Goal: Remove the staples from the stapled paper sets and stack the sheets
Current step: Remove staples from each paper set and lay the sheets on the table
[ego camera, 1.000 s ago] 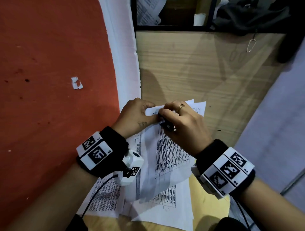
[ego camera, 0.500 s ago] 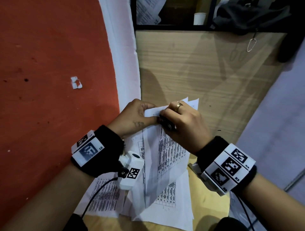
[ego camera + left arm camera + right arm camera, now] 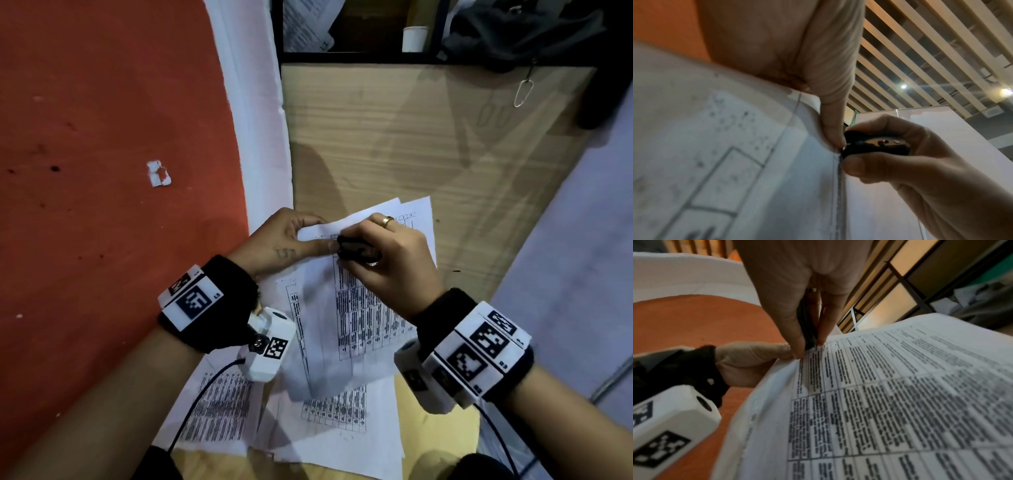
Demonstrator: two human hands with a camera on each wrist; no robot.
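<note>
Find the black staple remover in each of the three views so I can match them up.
Head: staple remover at centre, in the right hand.
Left wrist: staple remover right of centre, against the paper edge.
Right wrist: staple remover upper centre, between thumb and finger.
Shared landmark: left thumb beside it on the stapled paper set.

We see the stapled paper set (image 3: 356, 308) swing round, its lower edge now nearer the right wrist. The right hand (image 3: 387, 253) shifts the black staple remover (image 3: 356, 249) slightly along the top corner.
</note>
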